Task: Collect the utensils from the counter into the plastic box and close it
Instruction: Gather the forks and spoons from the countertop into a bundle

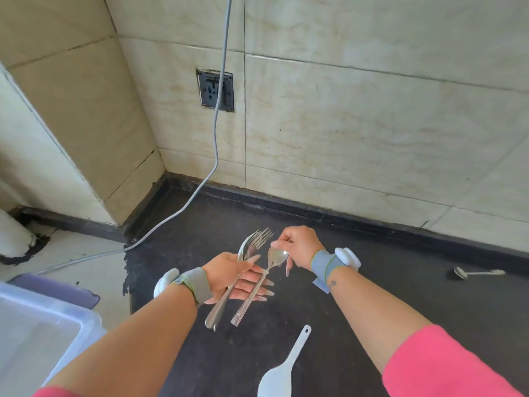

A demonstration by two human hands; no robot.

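My left hand (229, 275) is palm up above the dark counter (372, 282), its thumb pinning a bundle of steel forks and a spoon (253, 243) across the palm. My right hand (297, 245) pinches the bowl of another steel spoon (276, 257), whose handle lies over my left fingers. A white plastic rice paddle (279, 376) lies on the counter near the bottom edge. A small steel spoon (476, 272) lies at the far right. The clear plastic box (86, 319) stands open at the lower left, with a purple lid (57, 287) behind it.
A grey cable (211, 167) hangs from above past a wall socket (216, 90) and trails over the counter to the left. Tiled walls close off the back and left. A white rounded object (14, 233) stands at the far left.
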